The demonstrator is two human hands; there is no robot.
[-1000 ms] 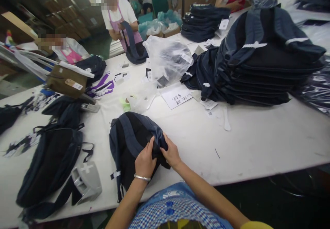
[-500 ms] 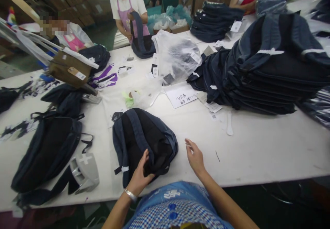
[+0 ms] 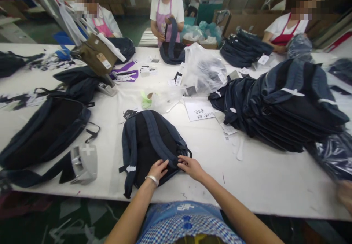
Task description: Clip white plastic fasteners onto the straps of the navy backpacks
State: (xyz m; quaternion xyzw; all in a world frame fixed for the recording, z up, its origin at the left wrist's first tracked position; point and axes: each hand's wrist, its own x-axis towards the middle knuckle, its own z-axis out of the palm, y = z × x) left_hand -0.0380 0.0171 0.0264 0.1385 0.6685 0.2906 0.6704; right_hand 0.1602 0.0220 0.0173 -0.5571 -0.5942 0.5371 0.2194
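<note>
A navy and black backpack lies on the white table in front of me, its back panel and shoulder straps facing up. My left hand is at the lower end of the right-hand shoulder strap, with thumb and fingers drawn together on its edge. From the other side my right hand pinches the same strap near its bottom end. What lies under the fingertips is partly hidden. A white band is wrapped round the other strap near its lower end. A black tag lies by the backpack's top.
At right stands a pile of backpacks. Another backpack and a grey tape dispenser lie at left. Beyond are a written paper sheet, a clear plastic bag and co-workers across the table. Someone's hand shows at the right edge.
My right hand has moved left from above the table onto the strap. My left hand has shifted to the strap's lower end, which now lies flatter to the right. The view has shifted.
</note>
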